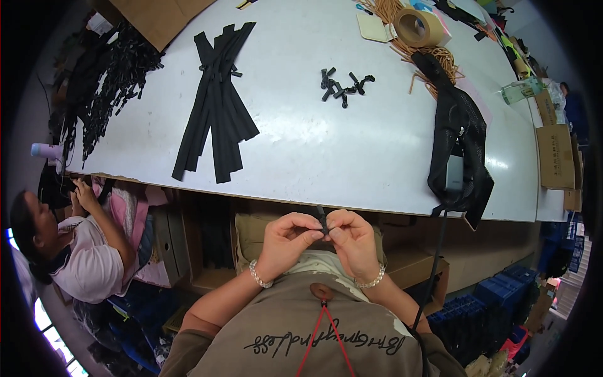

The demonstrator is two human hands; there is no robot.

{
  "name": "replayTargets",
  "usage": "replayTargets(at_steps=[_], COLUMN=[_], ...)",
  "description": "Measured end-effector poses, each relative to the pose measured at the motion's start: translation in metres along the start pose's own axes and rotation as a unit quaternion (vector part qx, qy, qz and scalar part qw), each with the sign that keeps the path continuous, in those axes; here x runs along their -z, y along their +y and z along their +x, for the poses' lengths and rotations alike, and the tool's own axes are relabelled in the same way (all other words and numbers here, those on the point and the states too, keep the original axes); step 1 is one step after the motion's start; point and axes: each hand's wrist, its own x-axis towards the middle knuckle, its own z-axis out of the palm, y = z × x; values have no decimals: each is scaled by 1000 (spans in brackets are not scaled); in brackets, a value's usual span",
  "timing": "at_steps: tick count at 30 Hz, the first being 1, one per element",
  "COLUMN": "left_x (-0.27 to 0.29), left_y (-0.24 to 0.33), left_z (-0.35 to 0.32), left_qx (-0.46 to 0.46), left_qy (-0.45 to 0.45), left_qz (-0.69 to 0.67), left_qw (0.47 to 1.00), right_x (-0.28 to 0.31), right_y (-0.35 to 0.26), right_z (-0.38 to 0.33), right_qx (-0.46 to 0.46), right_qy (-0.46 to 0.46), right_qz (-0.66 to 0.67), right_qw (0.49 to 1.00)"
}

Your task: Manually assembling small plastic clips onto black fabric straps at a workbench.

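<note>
Close in front of my body, by the table's near edge, my left hand [286, 244] and my right hand [353, 244] meet fingertip to fingertip. Both pinch a small black piece [321, 212], whose narrow end sticks up between the fingers. It looks like a strip or a cord end; its lower part is covered by my thumbs. Beyond my hands, several short black pieces [340, 92] lie loosely on the white table [289, 144]. Flat black straps [217, 119] lie crossed in a bundle to the left.
Black cords [129, 66] hang in a heap at the far left, beside brown cardboard [160, 19]. On the right lie a black mesh item [461, 110] holding a grey device [453, 173], a tape roll [418, 28] and tan cords [446, 60]. A co-worker [88, 251] sits at left.
</note>
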Motion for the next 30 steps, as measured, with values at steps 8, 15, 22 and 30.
replayTargets(at_steps=[8, 15, 22, 30], left_x=[0, -2, -8, -16], left_y=[-1, 5, 19, 44], left_z=[2, 6, 18, 30], left_qx=[-17, 36, 79, 18], left_qy=[-7, -9, 3, -5], left_qz=[-10, -38, -63, 87], left_qw=[1000, 999, 995, 996], right_x=[0, -3, -12, -34], right_y=[-1, -10, -19, -37], right_z=[3, 6, 12, 24], right_qx=[21, 7, 8, 59], right_qy=[-15, 7, 35, 32], right_qz=[-20, -72, -134, -142], right_qw=[999, 997, 990, 988])
